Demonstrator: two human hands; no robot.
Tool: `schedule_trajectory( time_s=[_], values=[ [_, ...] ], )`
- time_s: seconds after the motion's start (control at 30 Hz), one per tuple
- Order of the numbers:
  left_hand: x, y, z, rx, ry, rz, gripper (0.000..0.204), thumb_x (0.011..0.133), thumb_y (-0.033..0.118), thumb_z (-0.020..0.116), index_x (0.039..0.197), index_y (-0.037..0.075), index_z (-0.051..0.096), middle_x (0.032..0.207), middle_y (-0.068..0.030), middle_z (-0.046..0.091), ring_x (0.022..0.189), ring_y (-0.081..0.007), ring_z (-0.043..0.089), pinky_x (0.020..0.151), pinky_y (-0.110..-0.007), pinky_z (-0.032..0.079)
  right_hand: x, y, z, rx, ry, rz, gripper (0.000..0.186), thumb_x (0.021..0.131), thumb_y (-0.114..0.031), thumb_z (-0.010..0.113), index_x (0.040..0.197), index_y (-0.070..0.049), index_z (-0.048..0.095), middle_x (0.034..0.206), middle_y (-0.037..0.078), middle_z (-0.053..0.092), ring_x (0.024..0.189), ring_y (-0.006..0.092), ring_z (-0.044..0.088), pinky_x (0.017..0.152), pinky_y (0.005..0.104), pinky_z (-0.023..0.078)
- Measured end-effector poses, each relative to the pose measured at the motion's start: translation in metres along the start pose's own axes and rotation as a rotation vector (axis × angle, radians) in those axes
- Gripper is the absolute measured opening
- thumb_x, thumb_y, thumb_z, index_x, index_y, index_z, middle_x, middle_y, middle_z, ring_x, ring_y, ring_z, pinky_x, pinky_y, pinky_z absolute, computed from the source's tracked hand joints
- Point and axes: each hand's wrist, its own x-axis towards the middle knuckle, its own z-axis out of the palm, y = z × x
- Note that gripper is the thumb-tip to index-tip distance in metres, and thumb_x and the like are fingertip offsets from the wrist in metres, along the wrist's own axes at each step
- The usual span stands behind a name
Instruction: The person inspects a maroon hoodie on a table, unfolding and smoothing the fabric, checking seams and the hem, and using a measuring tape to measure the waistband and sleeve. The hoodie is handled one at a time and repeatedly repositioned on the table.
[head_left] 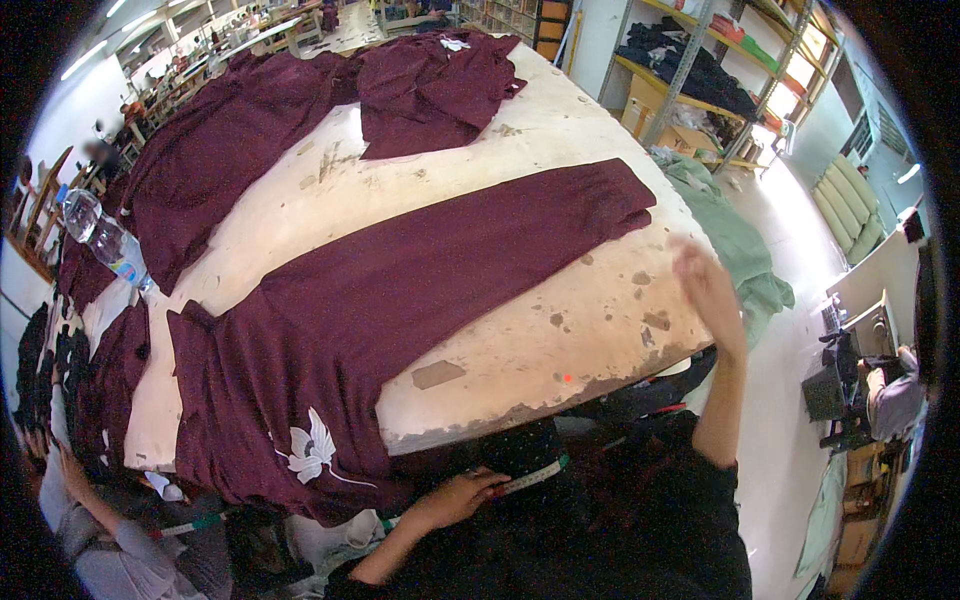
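My left hand [463, 497] is closed on a tape measure [538, 474], just below the table's near edge. The tape's white and green end sticks out to the right of my fingers. My right hand [704, 283] is raised by the right edge of the table [520, 330]; motion smears its fingers, and I make out nothing in it. Across the table lies a dark maroon garment [400, 270], one long part stretching to the far right. A white flower design [310, 448] marks its near end, which hangs over the edge beside my left hand.
More maroon garments [430, 90] lie at the far side and left. A clear plastic bottle [105, 238] leans at the left. Pale green cloth [735, 240] hangs past the right edge. Another person's arm [90, 490] is at lower left. Loaded shelves [690, 80] stand behind.
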Motion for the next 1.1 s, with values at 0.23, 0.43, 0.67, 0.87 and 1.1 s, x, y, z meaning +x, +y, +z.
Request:
schedule_trajectory(
  time_s=[0.23,0.43,0.67,0.87,1.1],
  values=[
    [-0.046,0.123,-0.097,0.056,0.168,0.241,0.031,0.084,0.007,0.056,0.114,0.004,0.053,0.108,-0.0154,0.055,0.084,-0.0289,0.059,0.074,-0.037,0.047,0.108,0.023,0.046,-0.297,0.488,-0.349,0.026,0.078,-0.025,0.063,0.091,-0.002,0.059,0.093,0.017,0.051,0.09,0.0335,0.053,0.08,0.0373,0.043],
    [-0.05,0.152,-0.125,0.241,0.98,0.226,0.038,0.074,0.007,0.067,0.111,0.004,0.055,0.102,-0.0142,0.059,0.076,-0.0239,0.058,0.068,-0.032,0.047,-0.026,-0.155,0.103,-0.411,-0.285,-0.939,0.016,0.072,-0.018,0.058,0.085,-0.009,0.051,0.078,0.007,0.044,0.057,0.0207,0.056,0.043,0.0332,0.045],
    [-0.064,0.147,-0.145,0.402,0.858,0.052,0.009,0.07,0.007,0.069,0.078,0.005,0.065,0.096,-0.011,0.056,0.083,-0.0236,0.057,0.07,-0.032,0.045,-0.062,-0.159,0.091,-0.003,-0.53,-0.874,0.019,0.081,-0.024,0.06,0.09,-0.01,0.052,0.081,0.008,0.046,0.058,0.0208,0.056,0.046,0.0348,0.044],
    [-0.057,0.156,-0.153,0.117,0.948,0.573,0.017,0.072,0.011,0.071,0.074,0.001,0.058,0.124,-0.0204,0.034,0.117,-0.0414,0.044,0.092,-0.044,0.044,-0.015,-0.16,0.068,0.412,-0.495,-0.776,0.015,0.074,-0.014,0.068,0.086,-0.008,0.062,0.114,0.013,0.047,0.102,0.0267,0.049,0.08,0.0369,0.043],
    [-0.048,0.153,-0.162,0.104,0.989,0.671,0.021,0.075,0.009,0.069,0.079,0.0,0.05,0.119,-0.0233,0.044,0.104,-0.0403,0.055,0.086,-0.039,0.047,-0.013,-0.155,0.091,0.795,-0.46,-0.582,0.008,0.079,-0.011,0.065,0.081,-0.004,0.062,0.114,0.016,0.054,0.087,0.0141,0.051,0.073,0.0248,0.039]
  ],
)
